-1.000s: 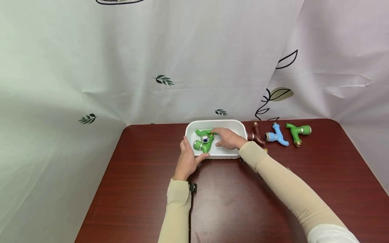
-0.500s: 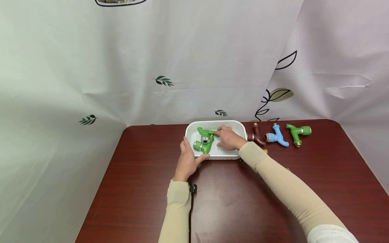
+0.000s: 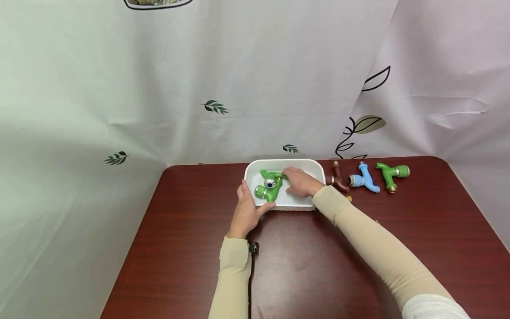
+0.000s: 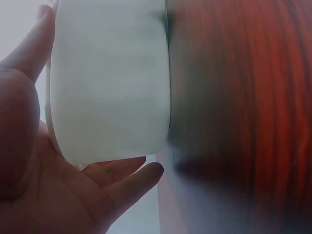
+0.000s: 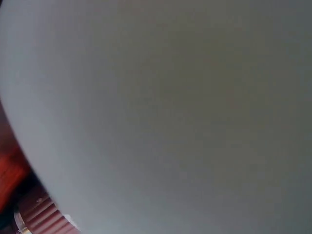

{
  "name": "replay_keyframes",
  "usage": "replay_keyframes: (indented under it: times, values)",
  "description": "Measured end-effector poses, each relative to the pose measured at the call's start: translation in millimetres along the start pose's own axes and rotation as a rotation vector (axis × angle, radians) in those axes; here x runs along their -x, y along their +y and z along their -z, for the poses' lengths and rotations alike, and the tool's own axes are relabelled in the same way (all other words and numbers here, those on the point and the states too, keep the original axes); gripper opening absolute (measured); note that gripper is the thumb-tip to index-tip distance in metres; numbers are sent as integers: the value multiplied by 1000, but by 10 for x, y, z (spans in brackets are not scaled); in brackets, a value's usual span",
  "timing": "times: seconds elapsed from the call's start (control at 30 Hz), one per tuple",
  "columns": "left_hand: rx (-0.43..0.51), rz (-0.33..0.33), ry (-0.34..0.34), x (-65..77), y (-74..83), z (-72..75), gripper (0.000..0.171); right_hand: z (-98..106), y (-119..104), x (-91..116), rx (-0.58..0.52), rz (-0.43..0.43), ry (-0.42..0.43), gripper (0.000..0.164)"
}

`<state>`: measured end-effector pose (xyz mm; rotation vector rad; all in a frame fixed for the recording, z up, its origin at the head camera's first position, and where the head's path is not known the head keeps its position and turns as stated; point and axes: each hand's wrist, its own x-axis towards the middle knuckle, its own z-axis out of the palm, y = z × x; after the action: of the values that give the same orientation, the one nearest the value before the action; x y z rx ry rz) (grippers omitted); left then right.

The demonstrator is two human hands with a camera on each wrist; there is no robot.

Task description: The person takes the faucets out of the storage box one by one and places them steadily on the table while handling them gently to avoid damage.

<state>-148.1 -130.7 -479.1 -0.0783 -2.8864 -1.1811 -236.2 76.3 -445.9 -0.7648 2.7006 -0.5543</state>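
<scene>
Clasping a white tray (image 3: 295,205) on the bench (image 3: 303,261) with the left hand (image 3: 245,213). Apparently settling the upper green tap (image 3: 272,174) inside with the half-bent right hand (image 3: 299,182), in an unclear hold; probably calling for gentle withdrawal next.

Left sleeve (image 3: 232,283): plain beige, with a wide cuff
Right sleeve (image 3: 370,243): also beige, wide cuff, some wrinkles
Upper right sleeve (image 3: 434,306): white
Left wrist device (image 3: 253,247): small, black
Cable (image 3: 249,288): thin and black
Hands (image 3: 244,212) (image 3: 299,182): bare
</scene>
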Motion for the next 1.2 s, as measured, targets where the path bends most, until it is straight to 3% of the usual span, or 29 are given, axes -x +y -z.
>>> replay_keyframes:
  times: [0.37, 0.7, 1.07, 1.2]
  values:
    - [10, 13, 4, 10, 18, 4, 121, 35, -27, 59, -55, -151, 0, 63]
    - [13, 11, 13, 18, 16, 5, 122, 12, 20, 67, -63, -88, -13, 51]
    - [6, 9, 7, 13, 24, 1, 122, -26, 47, 46, -24, -89, -55, 34]
    - [4, 0, 9, 8, 26, 2, 122, -24, 59, 68, -62, -108, -21, 29]
